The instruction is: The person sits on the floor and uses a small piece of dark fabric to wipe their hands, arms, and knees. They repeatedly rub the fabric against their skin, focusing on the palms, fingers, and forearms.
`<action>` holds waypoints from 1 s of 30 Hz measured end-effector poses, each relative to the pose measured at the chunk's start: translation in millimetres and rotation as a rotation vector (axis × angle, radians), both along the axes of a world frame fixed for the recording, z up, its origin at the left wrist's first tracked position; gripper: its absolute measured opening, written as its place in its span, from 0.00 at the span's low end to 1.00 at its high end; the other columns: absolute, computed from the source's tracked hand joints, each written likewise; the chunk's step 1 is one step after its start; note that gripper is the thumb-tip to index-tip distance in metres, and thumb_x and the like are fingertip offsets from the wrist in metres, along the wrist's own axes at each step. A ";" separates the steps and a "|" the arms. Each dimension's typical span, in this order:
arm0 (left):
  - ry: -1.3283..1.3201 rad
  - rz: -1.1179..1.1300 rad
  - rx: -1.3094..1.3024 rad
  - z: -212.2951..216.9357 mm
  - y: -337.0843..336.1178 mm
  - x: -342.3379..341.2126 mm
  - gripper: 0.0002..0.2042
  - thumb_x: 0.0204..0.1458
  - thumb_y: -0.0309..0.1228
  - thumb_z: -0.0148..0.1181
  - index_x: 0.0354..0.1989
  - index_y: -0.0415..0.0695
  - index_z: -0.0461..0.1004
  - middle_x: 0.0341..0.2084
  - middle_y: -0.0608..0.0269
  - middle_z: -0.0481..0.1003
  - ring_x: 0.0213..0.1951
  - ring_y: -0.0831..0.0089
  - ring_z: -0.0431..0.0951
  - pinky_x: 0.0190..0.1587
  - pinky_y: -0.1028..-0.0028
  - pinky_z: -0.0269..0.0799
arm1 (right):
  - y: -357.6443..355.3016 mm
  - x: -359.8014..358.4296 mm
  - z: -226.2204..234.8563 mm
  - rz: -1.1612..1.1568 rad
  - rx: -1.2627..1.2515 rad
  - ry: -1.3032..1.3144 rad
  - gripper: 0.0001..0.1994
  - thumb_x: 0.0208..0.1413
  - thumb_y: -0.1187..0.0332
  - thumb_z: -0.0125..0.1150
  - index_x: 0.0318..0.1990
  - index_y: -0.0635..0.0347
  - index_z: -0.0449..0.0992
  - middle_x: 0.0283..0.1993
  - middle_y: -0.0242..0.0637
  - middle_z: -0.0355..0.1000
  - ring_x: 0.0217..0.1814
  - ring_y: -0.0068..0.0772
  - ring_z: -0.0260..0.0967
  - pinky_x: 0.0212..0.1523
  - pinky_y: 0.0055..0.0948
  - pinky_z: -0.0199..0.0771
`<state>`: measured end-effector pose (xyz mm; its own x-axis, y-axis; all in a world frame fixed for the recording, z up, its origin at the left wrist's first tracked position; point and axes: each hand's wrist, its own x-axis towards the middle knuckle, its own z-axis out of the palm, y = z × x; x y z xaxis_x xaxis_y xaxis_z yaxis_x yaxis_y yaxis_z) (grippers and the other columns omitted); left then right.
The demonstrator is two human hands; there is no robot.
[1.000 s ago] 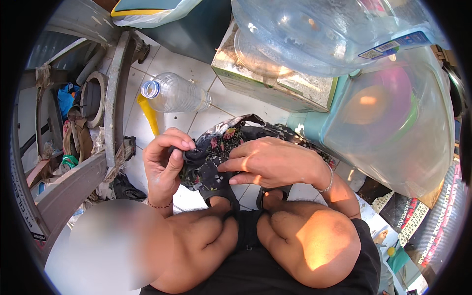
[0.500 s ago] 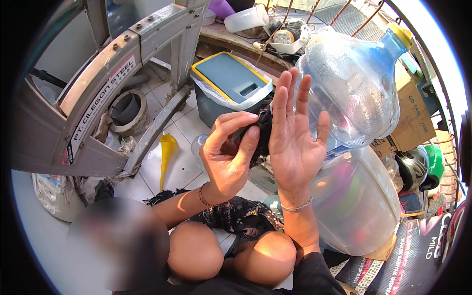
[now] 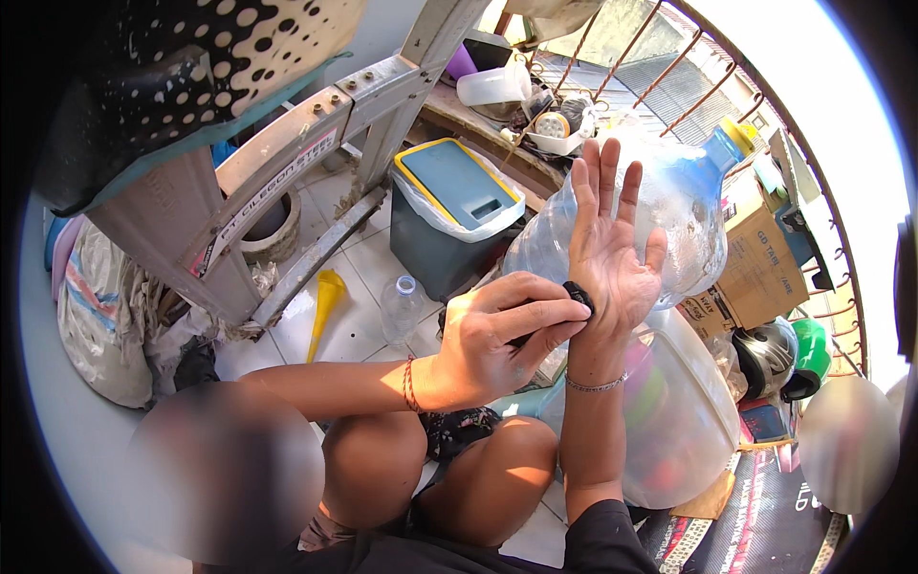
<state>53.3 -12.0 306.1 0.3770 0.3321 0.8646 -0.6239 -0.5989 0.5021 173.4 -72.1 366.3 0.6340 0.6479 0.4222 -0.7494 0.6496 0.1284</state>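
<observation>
The left hand (image 3: 507,330) is pinching a small black band (image 3: 577,295) against the heel of the right hand (image 3: 612,253), which is standing upright, fingers spread, holding nothing.

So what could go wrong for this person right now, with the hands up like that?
The left hand pinches a small black thing against the open right hand; it might slip and drop among the clutter below. The big clear water jug sits right behind the right hand and could get bumped.
</observation>
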 end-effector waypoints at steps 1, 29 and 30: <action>0.041 -0.048 0.026 4.1 -1.9 -4.1 0.13 0.46 0.16 0.75 0.40 0.42 0.86 0.36 0.61 0.82 0.34 0.67 0.83 0.37 0.72 0.80 | -0.9 3.8 1.4 -0.047 -0.016 -0.071 0.40 0.73 0.36 0.24 0.75 0.61 0.55 0.82 0.57 0.46 0.86 0.59 0.33 0.84 0.63 0.31; 0.241 0.342 -0.119 -47.8 -28.3 -14.4 0.11 0.47 0.21 0.74 0.39 0.45 0.84 0.33 0.64 0.81 0.35 0.63 0.81 0.36 0.68 0.78 | 41.5 4.2 -104.8 -0.058 -0.521 0.280 0.42 0.73 0.39 0.14 0.70 0.69 0.61 0.76 0.57 0.58 0.80 0.58 0.52 0.80 0.63 0.49; 0.222 0.414 -0.167 -45.4 -22.7 -9.6 0.10 0.48 0.22 0.74 0.39 0.45 0.84 0.33 0.64 0.81 0.35 0.63 0.81 0.36 0.69 0.78 | 41.7 5.3 -108.5 -0.068 -0.536 0.339 0.42 0.73 0.39 0.15 0.69 0.71 0.61 0.75 0.58 0.59 0.79 0.60 0.53 0.80 0.63 0.50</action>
